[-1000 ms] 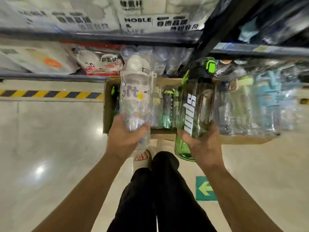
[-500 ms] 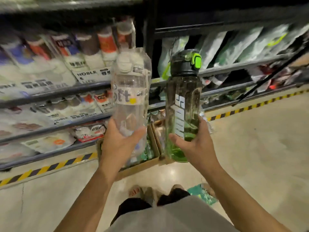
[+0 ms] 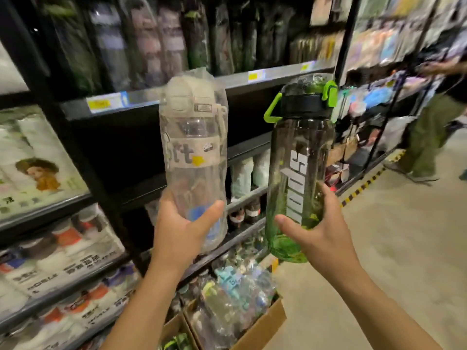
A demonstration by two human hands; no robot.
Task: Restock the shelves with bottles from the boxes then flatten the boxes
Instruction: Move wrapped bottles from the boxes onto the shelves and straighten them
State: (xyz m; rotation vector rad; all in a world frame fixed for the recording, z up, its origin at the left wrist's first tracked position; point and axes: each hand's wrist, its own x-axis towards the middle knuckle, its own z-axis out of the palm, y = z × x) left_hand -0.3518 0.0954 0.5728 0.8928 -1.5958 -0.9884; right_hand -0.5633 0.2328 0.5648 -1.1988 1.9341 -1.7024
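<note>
Top-shelf goods (image 3: 161,39) blurred, cardboard box (image 3: 265,327) cut by bottom edge, bystander (image 3: 429,137) cropped at right

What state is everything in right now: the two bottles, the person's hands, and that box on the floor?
clear bottle, upright, lid shut, in plastic wrap, held in the air.
green bottle, upright, lid shut, held in the air.
left hand, grips the clear bottle near its base.
right hand, grips the green bottle near its base.
cardboard box, open on the floor, holding wrapped bottles, not flattened.
</note>
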